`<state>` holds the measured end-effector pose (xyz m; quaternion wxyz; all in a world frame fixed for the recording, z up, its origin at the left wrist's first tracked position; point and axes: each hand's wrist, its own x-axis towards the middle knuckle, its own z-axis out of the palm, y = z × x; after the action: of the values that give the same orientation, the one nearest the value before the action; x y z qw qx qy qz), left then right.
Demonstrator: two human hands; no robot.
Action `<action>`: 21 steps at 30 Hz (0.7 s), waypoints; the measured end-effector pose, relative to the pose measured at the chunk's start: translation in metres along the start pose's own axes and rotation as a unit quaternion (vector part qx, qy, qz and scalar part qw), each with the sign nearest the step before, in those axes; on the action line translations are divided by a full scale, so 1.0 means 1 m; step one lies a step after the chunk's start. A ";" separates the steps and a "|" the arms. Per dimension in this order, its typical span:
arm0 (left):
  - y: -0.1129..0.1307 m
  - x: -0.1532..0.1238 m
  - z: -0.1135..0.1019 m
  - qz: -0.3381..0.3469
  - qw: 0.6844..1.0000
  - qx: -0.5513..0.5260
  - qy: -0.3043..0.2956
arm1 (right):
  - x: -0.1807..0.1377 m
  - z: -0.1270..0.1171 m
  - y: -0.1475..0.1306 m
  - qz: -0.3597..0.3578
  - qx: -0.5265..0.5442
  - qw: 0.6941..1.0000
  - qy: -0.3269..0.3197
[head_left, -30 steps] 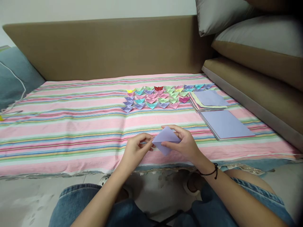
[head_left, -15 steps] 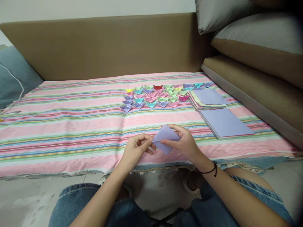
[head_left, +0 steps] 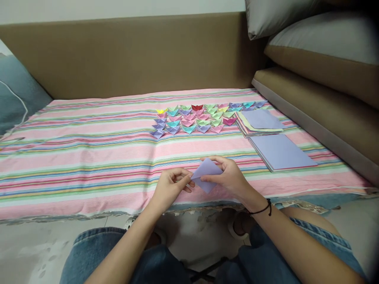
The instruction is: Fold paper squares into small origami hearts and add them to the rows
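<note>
Both hands hold a folded lilac paper (head_left: 206, 175) just above the near edge of the striped cloth (head_left: 89, 157). My left hand (head_left: 170, 189) pinches its left corner with fingers closed. My right hand (head_left: 231, 177) grips the right side, thumb on top and fingers curled behind. The paper shows a triangular flap folded over a diamond shape. A black band sits on my right wrist.
Several rows of small folded paper boats (head_left: 195, 118) in many colours lie further back on the cloth. Two stacks of square paper (head_left: 281, 152), lilac on top, lie at the right, one behind the other (head_left: 260, 122). Brown cushions rise behind and right. My knees in jeans are below.
The hands and the paper have barely shifted; the left fingers have adjusted slightly on the paper's corner. The view has tilted a little.
</note>
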<state>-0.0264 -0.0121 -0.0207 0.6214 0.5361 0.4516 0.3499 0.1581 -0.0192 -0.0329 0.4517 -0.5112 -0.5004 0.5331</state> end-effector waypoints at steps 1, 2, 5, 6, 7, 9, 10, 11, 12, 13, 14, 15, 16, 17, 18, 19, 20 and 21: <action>0.000 0.000 0.000 0.001 1.000 0.002 -0.001 | 0.000 0.000 0.000 0.001 0.003 1.000 0.000; 0.000 0.000 0.000 0.002 1.000 0.004 -0.001 | 0.000 0.000 0.001 0.002 0.005 1.000 -0.001; -0.001 0.000 0.000 0.005 1.000 0.007 0.000 | 0.000 -0.001 0.002 0.004 0.008 1.000 -0.005; -0.001 0.000 0.001 0.004 1.000 0.008 0.001 | 0.000 -0.001 0.002 0.005 0.008 1.000 -0.005; -0.002 -0.001 0.001 0.003 1.000 0.007 0.001 | 0.000 -0.001 0.003 0.006 0.008 1.000 -0.004; -0.001 -0.001 0.001 -0.002 1.000 0.002 0.000 | 0.000 0.000 0.003 0.010 0.008 1.000 0.000; -0.001 -0.001 0.002 -0.004 1.000 -0.003 -0.001 | 0.000 0.000 0.002 0.011 0.010 1.000 0.003; -0.001 -0.001 0.003 -0.006 1.000 -0.011 0.001 | 0.000 0.000 0.002 0.011 0.013 1.000 0.006; 0.000 -0.001 0.003 -0.008 1.000 -0.022 0.003 | 0.000 0.000 0.001 0.010 0.017 1.000 0.009; 0.001 -0.001 0.004 -0.008 0.999 -0.032 0.007 | 0.000 0.000 0.001 0.008 0.022 1.000 0.014; 0.002 -0.001 0.005 -0.007 0.999 -0.041 0.011 | 0.000 0.001 0.001 0.006 0.027 0.999 0.018; 0.002 -0.001 0.005 -0.006 0.999 -0.046 0.013 | 0.000 0.001 0.000 0.004 0.031 0.999 0.021; 0.002 -0.001 0.006 -0.006 0.999 -0.044 0.013 | 0.000 0.001 0.000 0.005 0.034 0.999 0.023; 0.002 -0.001 0.006 -0.005 0.999 -0.036 0.011 | 0.000 0.001 0.000 0.006 0.038 0.999 0.022; 0.001 0.000 0.007 -0.005 1.000 -0.024 0.009 | 0.000 0.002 0.001 0.008 0.041 0.999 0.022; 0.000 0.000 0.007 -0.006 1.000 -0.010 0.007 | -0.001 0.002 0.001 0.010 0.045 0.999 0.021; -0.001 0.001 0.007 -0.006 1.000 0.001 0.007 | -0.001 0.003 0.001 0.011 0.049 0.999 0.019; -0.002 0.001 0.007 -0.005 1.000 0.011 0.007 | -0.001 0.003 0.002 0.012 0.053 0.998 0.019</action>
<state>-0.0195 -0.0139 -0.0229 0.6139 0.5382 0.4626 0.3457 0.1548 -0.0204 -0.0349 0.4807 -0.5026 -0.4567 0.5547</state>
